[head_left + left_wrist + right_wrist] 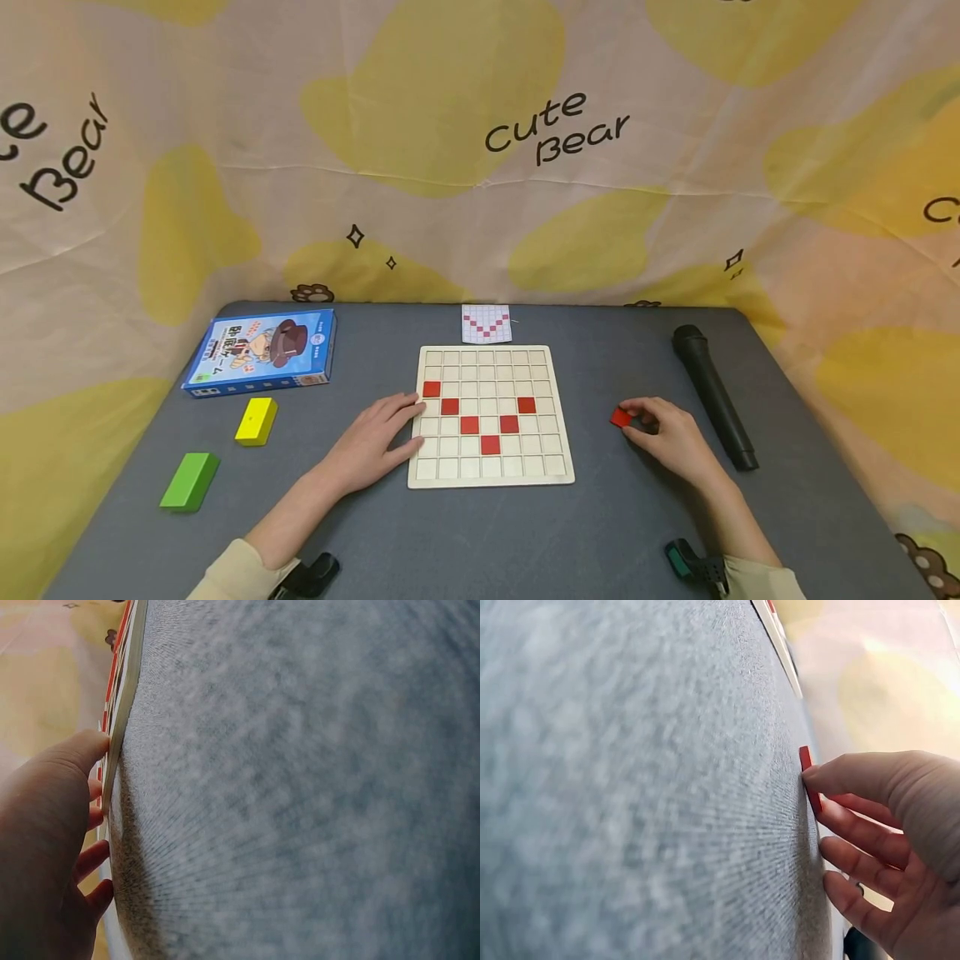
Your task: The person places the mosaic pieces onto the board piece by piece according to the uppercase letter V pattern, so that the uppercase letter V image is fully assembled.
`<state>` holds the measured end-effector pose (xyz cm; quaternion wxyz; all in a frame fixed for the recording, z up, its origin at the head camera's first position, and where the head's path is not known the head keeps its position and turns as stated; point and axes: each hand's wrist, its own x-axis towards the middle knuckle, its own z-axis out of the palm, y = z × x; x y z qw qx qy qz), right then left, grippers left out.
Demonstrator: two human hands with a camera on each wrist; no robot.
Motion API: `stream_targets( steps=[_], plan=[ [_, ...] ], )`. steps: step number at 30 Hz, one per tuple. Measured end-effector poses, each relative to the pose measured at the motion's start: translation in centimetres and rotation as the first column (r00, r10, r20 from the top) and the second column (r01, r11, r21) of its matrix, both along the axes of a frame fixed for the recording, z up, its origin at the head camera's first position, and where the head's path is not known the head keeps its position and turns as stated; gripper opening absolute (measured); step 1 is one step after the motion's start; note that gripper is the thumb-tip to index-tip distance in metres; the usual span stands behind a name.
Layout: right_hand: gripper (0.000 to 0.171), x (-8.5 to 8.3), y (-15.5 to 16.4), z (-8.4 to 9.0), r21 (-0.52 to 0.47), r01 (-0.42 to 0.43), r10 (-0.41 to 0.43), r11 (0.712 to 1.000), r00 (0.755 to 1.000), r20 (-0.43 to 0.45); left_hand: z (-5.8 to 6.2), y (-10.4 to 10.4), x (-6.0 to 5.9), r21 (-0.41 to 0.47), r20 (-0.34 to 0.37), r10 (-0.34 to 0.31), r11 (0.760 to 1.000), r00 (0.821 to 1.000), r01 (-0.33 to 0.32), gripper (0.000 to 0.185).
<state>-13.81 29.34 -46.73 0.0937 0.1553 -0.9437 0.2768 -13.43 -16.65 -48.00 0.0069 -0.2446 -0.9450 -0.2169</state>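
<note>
A pale wooden grid board [491, 475] lies in the middle of the grey table [525, 533], with several red tiles [469, 424] set in a V shape. My left hand [408, 425] lies flat with straight fingers against the board's left edge; the left wrist view shows the hand [56, 840] beside the board's edge [124, 697]. To the right of the board, my right hand [636, 419] pinches a loose red tile [619, 417] that rests on the table. In the right wrist view the fingertips [832, 776] touch that red tile [807, 776].
A black microphone [712, 396] lies just right of my right hand. A blue game box [262, 352], a yellow block [257, 420] and a green block [190, 481] sit at the left. A small pattern card [487, 323] lies behind the board. A bear-print cloth hangs behind.
</note>
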Motion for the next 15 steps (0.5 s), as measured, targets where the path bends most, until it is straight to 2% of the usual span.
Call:
stream_targets(
  steps=[9, 15],
  plan=[
    [0.028, -0.7, -1.3, 0.0, -0.023, 0.019, -0.018, 1.000, 0.999, 0.047, 0.0, 0.0, 0.0, 0.000, -0.004, -0.004, 1.000, 1.000, 0.004, 0.056],
    [0.028, -1.4, -2.9, -0.2, -0.060, 0.001, 0.003, 0.998, 0.998, 0.060, 0.0, 0.0, 0.0, 0.011, -0.022, -0.008, 1.000, 1.000, 0.009, 0.056]
  ],
)
